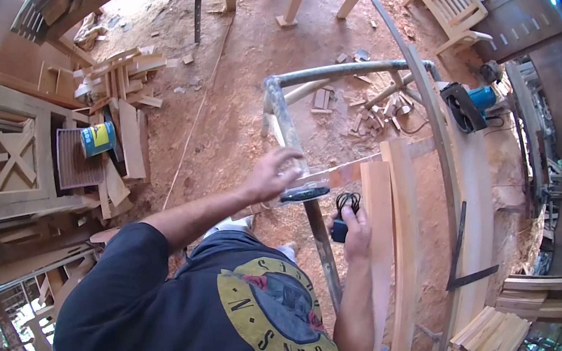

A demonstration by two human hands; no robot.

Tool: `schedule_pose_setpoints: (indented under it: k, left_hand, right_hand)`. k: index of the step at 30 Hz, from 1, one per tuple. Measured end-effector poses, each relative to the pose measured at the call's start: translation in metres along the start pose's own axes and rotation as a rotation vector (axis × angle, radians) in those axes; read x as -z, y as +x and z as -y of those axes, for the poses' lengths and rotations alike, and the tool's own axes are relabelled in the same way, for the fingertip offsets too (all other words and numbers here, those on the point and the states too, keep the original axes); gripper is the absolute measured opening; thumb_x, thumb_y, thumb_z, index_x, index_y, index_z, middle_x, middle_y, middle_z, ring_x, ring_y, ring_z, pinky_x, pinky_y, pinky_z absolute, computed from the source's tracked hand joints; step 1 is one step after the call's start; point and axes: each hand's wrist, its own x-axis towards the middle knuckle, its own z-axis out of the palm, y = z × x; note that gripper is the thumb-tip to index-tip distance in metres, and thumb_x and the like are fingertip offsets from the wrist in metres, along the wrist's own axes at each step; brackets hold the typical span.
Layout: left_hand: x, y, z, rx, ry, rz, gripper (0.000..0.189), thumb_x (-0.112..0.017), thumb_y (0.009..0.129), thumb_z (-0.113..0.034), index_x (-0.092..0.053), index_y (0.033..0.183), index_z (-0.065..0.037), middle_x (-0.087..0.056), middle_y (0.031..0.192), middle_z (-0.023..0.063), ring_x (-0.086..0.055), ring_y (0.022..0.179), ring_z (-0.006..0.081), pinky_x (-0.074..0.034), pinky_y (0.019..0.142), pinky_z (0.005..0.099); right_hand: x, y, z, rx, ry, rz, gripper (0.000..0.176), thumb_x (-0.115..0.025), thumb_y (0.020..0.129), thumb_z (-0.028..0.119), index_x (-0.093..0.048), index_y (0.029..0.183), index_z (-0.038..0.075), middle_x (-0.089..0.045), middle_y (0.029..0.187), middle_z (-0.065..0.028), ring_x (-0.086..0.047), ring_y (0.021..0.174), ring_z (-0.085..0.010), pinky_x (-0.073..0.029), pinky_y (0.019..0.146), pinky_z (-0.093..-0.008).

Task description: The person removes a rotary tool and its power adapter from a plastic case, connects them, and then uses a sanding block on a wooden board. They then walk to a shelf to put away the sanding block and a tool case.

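My left hand [272, 177] is over the metal frame's bar, beside a dark oval object [304, 193] with a clear rim that rests at the bar. Its fingers are bent and apart, with nothing visible between them. In my right hand [357, 236] are a small black box [339, 231] and a coiled black cable [347, 201], held next to the long wooden boards [379, 212]. The grey metal frame [288, 115] runs between my hands and passes under the oval object.
A blue power tool [481, 98] lies on the planks at the right. Stacked wood strips [489, 339] stand at lower right. A blue and yellow can [97, 139] and wood scraps [129, 134] are at the left. Wooden chairs [451, 8] stand beyond the frame.
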Motion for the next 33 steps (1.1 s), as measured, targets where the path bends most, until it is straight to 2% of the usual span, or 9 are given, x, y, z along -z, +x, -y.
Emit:
schedule_pose_setpoints:
  k: [3,7,10,11,14,15,18,24,33]
  left_hand:
    - [0.01,-0.007,0.054,0.006,0.258,-0.007,0.053,-0.068,0.093,-0.033,-0.056,0.139,-0.009,-0.055,0.142,0.0188,-0.051,0.136,0.0365,-0.041,0.115,0.0474]
    - [0.003,-0.02,0.083,0.015,0.24,0.05,0.057,-0.071,0.09,-0.032,-0.053,0.14,-0.01,-0.054,0.142,0.0195,-0.048,0.137,0.0393,-0.038,0.116,0.0479]
    - [-0.006,-0.019,0.089,-0.033,0.197,0.022,0.059,-0.072,0.089,-0.03,-0.053,0.141,-0.011,-0.053,0.143,0.0197,-0.048,0.137,0.0395,-0.039,0.116,0.048]
    - [-0.009,-0.016,0.088,-0.048,0.188,0.01,0.06,-0.073,0.089,-0.029,-0.052,0.142,-0.011,-0.053,0.143,0.0196,-0.048,0.137,0.0395,-0.039,0.116,0.048]
    - [-0.015,-0.014,0.079,-0.148,0.183,-0.008,0.061,-0.072,0.087,-0.026,-0.052,0.143,-0.01,-0.052,0.144,0.0204,-0.049,0.135,0.0403,-0.04,0.115,0.048]
    - [-0.017,-0.014,0.076,-0.19,0.186,-0.011,0.062,-0.072,0.086,-0.025,-0.052,0.143,-0.009,-0.052,0.144,0.0207,-0.049,0.134,0.0406,-0.04,0.115,0.0479]
    - [-0.025,-0.014,0.071,-0.22,0.235,-0.011,0.065,-0.074,0.086,-0.028,-0.051,0.144,-0.01,-0.052,0.145,0.0202,-0.05,0.134,0.0404,-0.042,0.113,0.0489]
    - [-0.04,-0.019,0.082,-0.234,0.309,-0.056,0.071,-0.078,0.086,-0.037,-0.049,0.146,-0.012,-0.053,0.144,0.0194,-0.052,0.132,0.0394,-0.044,0.108,0.0494]
    - [-0.06,-0.014,0.091,-0.218,0.191,-0.168,0.055,-0.083,0.082,-0.025,-0.057,0.127,-0.006,-0.062,0.13,0.0164,-0.058,0.125,0.0377,-0.047,0.105,0.048]
  right_hand:
    - [0.008,0.032,0.006,0.036,-0.234,0.045,0.021,-0.061,0.101,0.022,-0.065,0.107,0.002,-0.071,0.082,-0.0079,-0.069,0.072,-0.0144,-0.055,0.063,-0.0294]
    - [0.007,0.08,0.002,0.027,-0.584,0.198,0.031,-0.066,0.094,0.029,-0.071,0.108,0.002,-0.072,0.083,-0.0092,-0.069,0.074,-0.0151,-0.054,0.067,-0.0331]
    - [-0.014,0.107,0.01,-0.013,-0.862,0.348,0.036,-0.066,0.09,0.033,-0.071,0.104,0.001,-0.073,0.086,-0.0133,-0.071,0.077,-0.022,-0.056,0.073,-0.0366]
    - [-0.024,0.112,0.013,0.009,-0.968,0.378,0.039,-0.065,0.087,0.036,-0.073,0.102,0.001,-0.074,0.09,-0.0173,-0.072,0.083,-0.03,-0.056,0.079,-0.0408]
    - [-0.051,0.128,0.023,0.091,-1.258,0.499,0.036,-0.066,0.085,0.031,-0.075,0.108,0.006,-0.075,0.089,-0.0125,-0.072,0.077,-0.0251,-0.056,0.073,-0.0387]
    - [-0.06,0.132,0.025,0.079,-1.287,0.54,0.039,-0.064,0.08,0.034,-0.076,0.106,0.008,-0.075,0.091,-0.0175,-0.073,0.081,-0.0322,-0.057,0.076,-0.0427]
    - [-0.086,0.138,0.038,-0.11,-1.552,0.607,0.039,-0.062,0.084,0.032,-0.077,0.108,0.006,-0.076,0.101,-0.0199,-0.073,0.097,-0.0359,-0.057,0.086,-0.0436]
    - [-0.113,0.146,0.038,-0.097,-1.844,0.624,0.039,-0.064,0.083,0.031,-0.077,0.11,0.005,-0.076,0.109,-0.0189,-0.073,0.104,-0.0343,-0.058,0.09,-0.0419]
    - [-0.139,0.147,0.016,-0.041,-1.896,0.649,0.037,-0.067,0.082,0.029,-0.078,0.112,0.01,-0.075,0.116,-0.016,-0.072,0.11,-0.0324,-0.058,0.093,-0.0422]
